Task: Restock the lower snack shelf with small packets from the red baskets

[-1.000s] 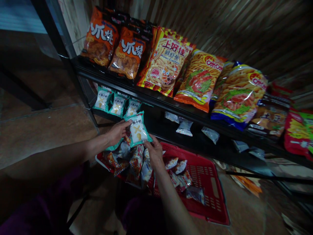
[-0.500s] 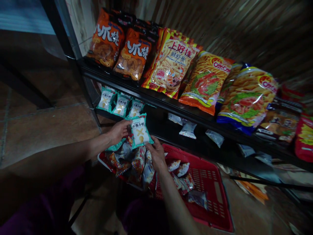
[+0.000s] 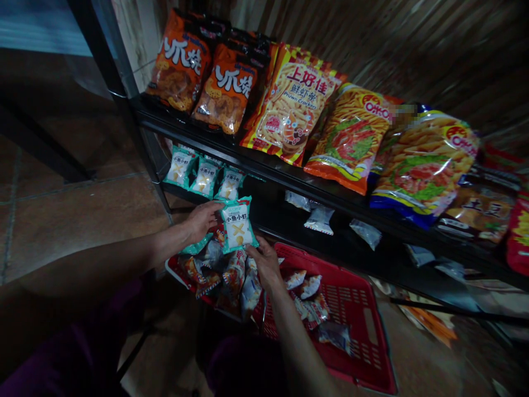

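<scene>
Teal packet point(image 3: 237, 225) held upright above a red basket point(image 3: 359, 325) of mixed snacks, left hand point(image 3: 201, 220) pinching its left edge, right hand point(image 3: 266, 264) pinching its lower corner, three like packets point(image 3: 203, 177) just behind on the lower shelf point(image 3: 289, 220), big crisp bags point(image 3: 289, 110) above

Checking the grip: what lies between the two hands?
In the head view, a teal snack packet sits between left hand and right hand, held by both, above the red basket.
</scene>
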The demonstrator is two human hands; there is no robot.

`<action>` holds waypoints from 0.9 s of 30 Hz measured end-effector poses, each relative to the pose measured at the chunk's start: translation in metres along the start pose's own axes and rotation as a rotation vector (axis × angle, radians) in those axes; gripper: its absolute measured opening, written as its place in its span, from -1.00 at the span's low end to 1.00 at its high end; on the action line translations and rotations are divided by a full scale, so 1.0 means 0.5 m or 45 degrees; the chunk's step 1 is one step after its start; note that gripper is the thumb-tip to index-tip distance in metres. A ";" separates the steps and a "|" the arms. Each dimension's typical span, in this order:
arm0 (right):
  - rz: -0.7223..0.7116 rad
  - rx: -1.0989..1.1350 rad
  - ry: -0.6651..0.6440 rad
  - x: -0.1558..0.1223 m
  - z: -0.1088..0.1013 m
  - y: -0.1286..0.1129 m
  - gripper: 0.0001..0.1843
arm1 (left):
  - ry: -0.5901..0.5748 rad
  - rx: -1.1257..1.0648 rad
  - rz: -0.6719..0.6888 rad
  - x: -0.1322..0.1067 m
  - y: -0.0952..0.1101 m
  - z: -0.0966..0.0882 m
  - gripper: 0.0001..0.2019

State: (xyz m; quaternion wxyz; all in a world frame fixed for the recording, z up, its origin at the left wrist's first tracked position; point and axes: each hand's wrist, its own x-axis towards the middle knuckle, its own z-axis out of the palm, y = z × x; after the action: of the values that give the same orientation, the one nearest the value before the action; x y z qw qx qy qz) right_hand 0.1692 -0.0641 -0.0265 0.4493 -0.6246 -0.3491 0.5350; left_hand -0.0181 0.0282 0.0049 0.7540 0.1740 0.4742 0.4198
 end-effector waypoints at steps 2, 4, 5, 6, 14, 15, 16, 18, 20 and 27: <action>0.016 -0.007 0.006 0.000 -0.003 0.003 -0.59 | 0.011 0.016 0.021 0.002 0.001 0.001 -0.83; 0.038 -0.012 -0.010 0.000 -0.006 0.006 -0.60 | 0.011 0.041 0.021 0.003 0.001 0.002 -0.84; 0.054 -0.016 -0.024 -0.001 -0.008 0.008 -0.61 | 0.009 0.052 0.014 0.004 0.000 0.002 -0.84; 0.065 -0.018 -0.035 -0.002 -0.009 0.009 -0.62 | 0.009 0.057 0.003 0.005 -0.001 0.003 -0.85; 0.000 0.017 -0.011 -0.004 -0.025 0.012 -0.66 | -0.019 0.042 -0.030 0.011 -0.008 0.015 -0.82; 0.004 0.028 -0.011 -0.005 -0.026 0.010 -0.65 | -0.018 0.036 -0.038 0.012 -0.009 0.017 -0.83; 0.010 0.039 -0.004 -0.005 -0.026 0.009 -0.65 | -0.020 0.028 -0.041 0.013 -0.009 0.018 -0.85; 0.027 0.043 0.016 -0.005 -0.026 0.006 -0.63 | -0.032 0.011 -0.029 0.013 -0.010 0.020 -0.87; 0.028 0.024 0.053 -0.004 -0.025 0.005 -0.63 | -0.028 -0.011 -0.019 0.012 -0.010 0.021 -0.91; -0.089 -0.033 0.197 -0.006 -0.021 -0.003 -0.71 | -0.066 -0.045 -0.015 0.010 0.001 0.013 -0.92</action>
State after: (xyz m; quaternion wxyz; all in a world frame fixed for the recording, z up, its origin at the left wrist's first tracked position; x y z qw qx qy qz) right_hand 0.1788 -0.0685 -0.0239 0.4852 -0.6571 -0.3418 0.4647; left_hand -0.0115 0.0331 0.0057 0.7715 0.1684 0.4481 0.4190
